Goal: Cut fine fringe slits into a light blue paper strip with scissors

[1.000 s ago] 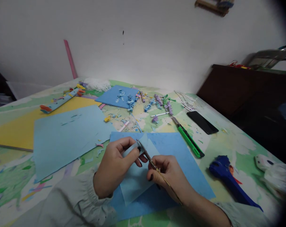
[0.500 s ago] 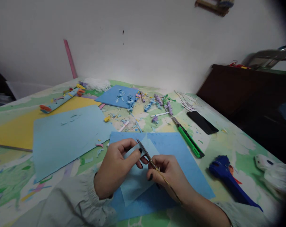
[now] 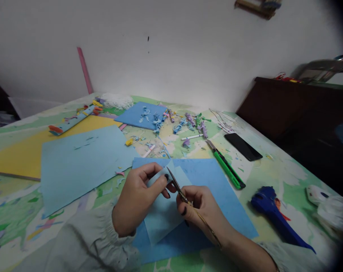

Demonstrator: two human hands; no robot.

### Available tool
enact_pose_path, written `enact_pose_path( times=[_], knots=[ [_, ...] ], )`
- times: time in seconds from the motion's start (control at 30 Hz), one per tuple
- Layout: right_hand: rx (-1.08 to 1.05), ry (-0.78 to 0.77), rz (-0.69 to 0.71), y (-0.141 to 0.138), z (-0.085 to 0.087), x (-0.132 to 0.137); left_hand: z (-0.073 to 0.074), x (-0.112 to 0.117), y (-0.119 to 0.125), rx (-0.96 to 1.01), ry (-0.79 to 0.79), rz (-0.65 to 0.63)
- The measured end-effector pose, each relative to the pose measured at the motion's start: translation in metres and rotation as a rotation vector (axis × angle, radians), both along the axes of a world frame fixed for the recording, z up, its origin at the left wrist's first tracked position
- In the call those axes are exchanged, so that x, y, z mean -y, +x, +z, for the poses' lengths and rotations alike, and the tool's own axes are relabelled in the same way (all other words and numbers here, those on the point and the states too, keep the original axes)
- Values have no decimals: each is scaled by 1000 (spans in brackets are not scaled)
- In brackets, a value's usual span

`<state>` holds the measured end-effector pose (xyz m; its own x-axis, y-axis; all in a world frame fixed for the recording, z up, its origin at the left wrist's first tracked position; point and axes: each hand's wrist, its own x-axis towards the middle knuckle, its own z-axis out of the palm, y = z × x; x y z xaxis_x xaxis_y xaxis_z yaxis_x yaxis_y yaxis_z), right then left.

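Between thumb and fingers, my left hand (image 3: pixel 143 194) pinches a light blue foam sheet (image 3: pixel 160 223) near its upper edge. My right hand (image 3: pixel 202 211) is closed round the gold handles of a pair of scissors (image 3: pixel 175 184). Their dark blades point up and left, right at the corner of the sheet by my left thumb. Whether the blades bite into the sheet is hard to tell. Under both hands lies a larger, darker blue sheet (image 3: pixel 230 211).
A green utility knife (image 3: pixel 228 170), a black phone (image 3: pixel 243 146) and a blue glue gun (image 3: pixel 276 219) lie to the right. Left are a light blue sheet (image 3: pixel 83 166) and a yellow sheet (image 3: pixel 15 158). Rolled foam pieces (image 3: pixel 178 126) and scraps lie at the back.
The scissors have shifted slightly right and down, away from my left thumb. A pale corner of the held sheet now sticks up beside the blades.
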<state>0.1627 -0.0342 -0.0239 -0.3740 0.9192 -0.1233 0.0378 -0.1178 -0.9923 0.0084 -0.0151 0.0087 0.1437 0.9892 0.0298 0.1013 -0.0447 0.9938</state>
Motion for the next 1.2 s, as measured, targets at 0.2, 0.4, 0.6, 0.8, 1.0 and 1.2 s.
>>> enact_pose_path(
  times=[0.2, 0.4, 0.6, 0.8, 1.0, 1.2],
  knots=[
    [38, 1, -27, -1, 1, -1, 1, 0, 0, -11, 20, 0],
    [62, -22, -55, -3, 3, -1, -1, 1, -1, -20, 18, -1],
    [80, -35, -74, -3, 2, -1, 0, 0, 0, -13, 14, -2],
    [90, -50, -78, -2, 1, -2, 0, 0, 0, -9, 6, -1],
    [64, -61, -86, -3, -1, -2, -2, 0, -2, -37, 2, -14],
    [69, -57, -78, -2, -1, -2, -1, -1, -1, -45, -13, -33]
  ],
)
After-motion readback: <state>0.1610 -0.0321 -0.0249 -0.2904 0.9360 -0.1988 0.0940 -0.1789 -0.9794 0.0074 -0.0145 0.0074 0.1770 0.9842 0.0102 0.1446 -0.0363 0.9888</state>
